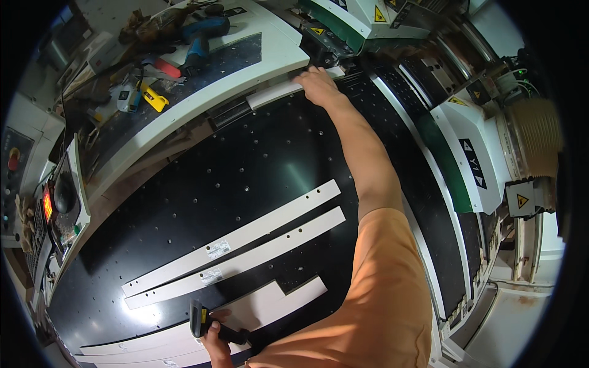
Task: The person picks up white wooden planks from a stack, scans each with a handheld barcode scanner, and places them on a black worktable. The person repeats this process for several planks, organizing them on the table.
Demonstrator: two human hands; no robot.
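Observation:
In my left hand [216, 345], low in the picture, is a black handheld barcode scanner [197, 320] with a yellow label, the fingers wrapped round its handle. My right arm stretches far forward, and my right hand [319, 88] is closed over a narrow white board strip [270, 96] at the machine's inner edge. The fingertips are partly hidden there. Between the hands lie an upper white strip [245, 236] and a lower white strip [257, 256], side by side, each with small holes and a paper label. Under the scanner lies a wider notched white board [264, 306].
The black bed [227, 172] is dotted with small studs. White-and-green machine units stand at right [478, 159] and top right [374, 24]. At upper left, a ledge holds a blue cordless drill [205, 27] and a yellow tool [154, 98]. A keyboard [38, 239] sits far left.

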